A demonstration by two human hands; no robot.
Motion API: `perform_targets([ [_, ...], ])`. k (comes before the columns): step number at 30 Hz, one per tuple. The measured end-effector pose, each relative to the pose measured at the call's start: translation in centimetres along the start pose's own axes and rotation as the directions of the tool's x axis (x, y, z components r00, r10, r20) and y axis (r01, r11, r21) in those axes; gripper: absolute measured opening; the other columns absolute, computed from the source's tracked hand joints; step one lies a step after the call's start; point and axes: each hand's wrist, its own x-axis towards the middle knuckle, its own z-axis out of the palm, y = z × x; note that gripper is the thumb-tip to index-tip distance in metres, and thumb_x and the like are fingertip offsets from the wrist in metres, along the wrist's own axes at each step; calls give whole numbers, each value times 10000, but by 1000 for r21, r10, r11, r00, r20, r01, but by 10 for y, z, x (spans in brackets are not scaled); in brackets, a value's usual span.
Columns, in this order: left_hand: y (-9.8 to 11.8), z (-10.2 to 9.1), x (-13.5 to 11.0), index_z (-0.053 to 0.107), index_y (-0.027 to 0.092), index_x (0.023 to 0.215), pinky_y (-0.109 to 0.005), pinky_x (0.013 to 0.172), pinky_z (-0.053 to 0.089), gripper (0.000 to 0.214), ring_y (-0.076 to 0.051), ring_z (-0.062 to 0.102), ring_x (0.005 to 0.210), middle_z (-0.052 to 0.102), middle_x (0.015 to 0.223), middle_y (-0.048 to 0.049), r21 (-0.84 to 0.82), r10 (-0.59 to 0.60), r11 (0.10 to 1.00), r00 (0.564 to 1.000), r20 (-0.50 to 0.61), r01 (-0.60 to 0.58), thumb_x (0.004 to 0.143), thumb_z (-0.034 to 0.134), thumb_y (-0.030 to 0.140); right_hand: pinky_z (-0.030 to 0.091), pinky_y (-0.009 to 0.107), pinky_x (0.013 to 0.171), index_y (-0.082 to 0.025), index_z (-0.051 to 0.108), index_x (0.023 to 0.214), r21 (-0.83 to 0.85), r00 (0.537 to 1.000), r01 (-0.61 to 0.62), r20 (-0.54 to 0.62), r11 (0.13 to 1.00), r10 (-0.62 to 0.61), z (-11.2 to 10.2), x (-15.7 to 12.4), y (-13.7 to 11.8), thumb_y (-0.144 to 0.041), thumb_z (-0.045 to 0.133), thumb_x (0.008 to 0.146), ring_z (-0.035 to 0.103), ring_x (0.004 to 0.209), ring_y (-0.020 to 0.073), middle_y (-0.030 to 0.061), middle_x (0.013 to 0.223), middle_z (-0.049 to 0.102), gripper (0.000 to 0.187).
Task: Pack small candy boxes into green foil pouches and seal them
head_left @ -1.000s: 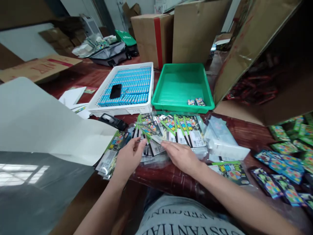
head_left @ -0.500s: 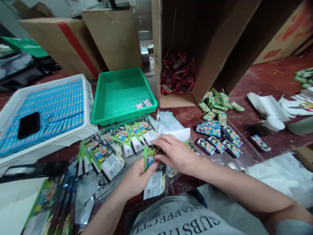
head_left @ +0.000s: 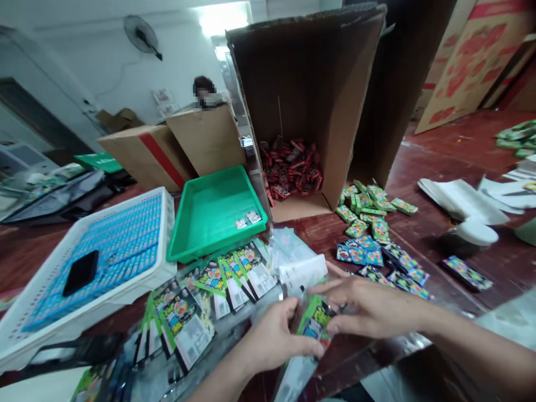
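Between my hands a green-and-black printed packet (head_left: 315, 319) is held at a tilt, its lower end pointing toward me. My left hand (head_left: 280, 334) grips its left side, thumb across the front. From the right, my right hand (head_left: 360, 306) has thumb and fingers closed on the upper right part. The fingers partly cover the packet, so its contents cannot be made out. Similar printed packets (head_left: 188, 326) lie fanned to the left, with more printed packets (head_left: 247, 271) behind. Beyond my hands are clear plastic bags (head_left: 291, 248) and a white folded piece (head_left: 302, 272).
A green tray (head_left: 213, 209) holds two small packs. Left of it, a white basket (head_left: 166, 234) holds rows of blue packs and a phone (head_left: 81, 273). An upright carton (head_left: 355, 111) contains red sweets (head_left: 291, 170). Green packs (head_left: 368, 206) and blue packs (head_left: 360, 250) lie right.
My view has tilted up, showing more wall and carton. Both hands have shifted right in the picture with the packet, now turned at a slant. A person's head appears behind the boxes.
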Motion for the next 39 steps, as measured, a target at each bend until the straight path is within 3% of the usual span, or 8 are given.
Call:
perform_targets([
  [5,-12,1,21,734,167,1014,-349,860,560,376,-251,737,947,797,1035,-69,-100,123,978,899,-421,-181,768,843,430,609,461,906,-262,486,1415,336,877,-302,-269,892,398,53,-13,10,-472,598,987,731,1088,255,138,1268,696,490],
  [11,-52,12,22,660,199,962,-354,765,566,357,-268,737,859,773,901,-72,256,237,963,734,-636,-88,918,646,553,618,466,767,-254,517,1144,264,758,-442,-400,857,515,156,-14,11,-458,410,1038,760,951,350,140,995,744,253],
  [16,-89,1,3,513,183,1340,-425,823,574,467,-352,738,1062,748,1139,-190,439,265,895,700,-664,78,1017,442,514,612,463,803,-255,510,1144,355,785,-442,-291,824,547,182,-22,16,-440,408,1048,753,927,323,113,998,739,232],
  [20,-103,-2,-9,413,198,1469,-419,1008,543,517,-305,654,1265,661,1372,-183,390,256,921,796,-549,-27,1024,445,459,599,416,910,-261,386,1434,567,776,-378,-237,732,585,168,-27,22,-425,506,1027,707,1064,256,129,1263,657,455],
  [24,-100,-8,-9,167,255,1595,-394,992,565,748,-264,673,1237,642,1406,-150,217,213,969,846,-489,-119,986,545,467,588,313,711,-297,474,1415,632,843,-343,-120,695,524,145,-27,35,-398,620,971,656,793,161,70,1183,618,478],
  [31,-75,-38,12,447,278,1315,-387,922,599,538,-258,728,1078,745,1148,-80,128,80,991,899,-430,-27,894,671,527,529,225,596,-325,365,1508,662,881,-349,-10,663,472,126,-26,52,-392,669,944,606,724,98,66,1256,576,645],
  [35,-73,-51,10,492,269,1335,-362,868,610,493,-248,723,1032,709,1090,-71,431,199,902,896,-396,-10,929,615,519,575,393,880,-260,529,1402,219,864,-288,-362,932,351,73,-27,76,-363,609,994,651,1018,215,101,1218,632,429],
  [39,-61,-77,15,549,258,1351,-425,876,605,467,-293,691,1095,636,1292,-121,824,393,566,888,-240,-28,954,579,503,487,521,1042,-171,596,1367,-415,887,-438,-345,797,308,0,-24,122,-276,532,1018,592,1177,320,165,1301,657,370],
])
